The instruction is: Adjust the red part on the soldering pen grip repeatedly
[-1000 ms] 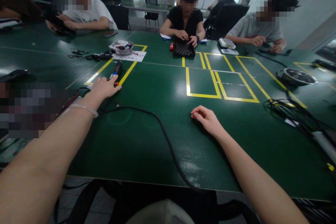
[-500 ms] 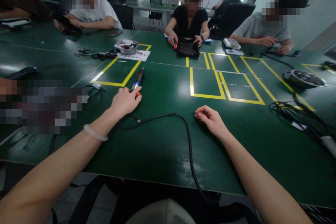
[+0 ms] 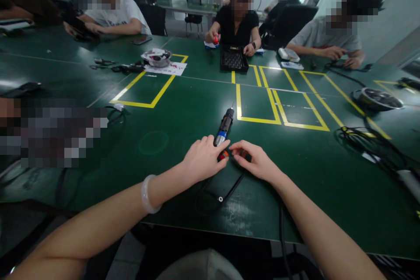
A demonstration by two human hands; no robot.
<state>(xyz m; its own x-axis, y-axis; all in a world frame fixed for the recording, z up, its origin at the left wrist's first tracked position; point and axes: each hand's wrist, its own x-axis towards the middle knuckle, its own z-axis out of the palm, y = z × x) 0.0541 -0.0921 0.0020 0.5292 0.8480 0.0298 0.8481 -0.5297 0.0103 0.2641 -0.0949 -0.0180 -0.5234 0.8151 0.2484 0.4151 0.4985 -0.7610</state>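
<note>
My left hand (image 3: 204, 159) is closed over the rear end of a corded electric screwdriver (image 3: 224, 126), a black and silver barrel with a red button, lying on the green table (image 3: 170, 140) with its tip pointing away. My right hand (image 3: 254, 161) rests beside it, fingers curled, its fingertips at the tool's rear end where the black cable (image 3: 226, 190) leaves. The cable loops toward the near table edge and drops off it.
Yellow tape rectangles (image 3: 259, 109) mark the table ahead. Three other people sit across the table; one has a black tray (image 3: 232, 61). A bowl on paper (image 3: 157, 58) lies at far left, a round fan (image 3: 377, 98) and tangled cables (image 3: 367, 140) at right.
My left hand has dragged the screwdriver from the far left yellow rectangle to the table's middle, close to me. My right hand has met it at the tool's rear end.
</note>
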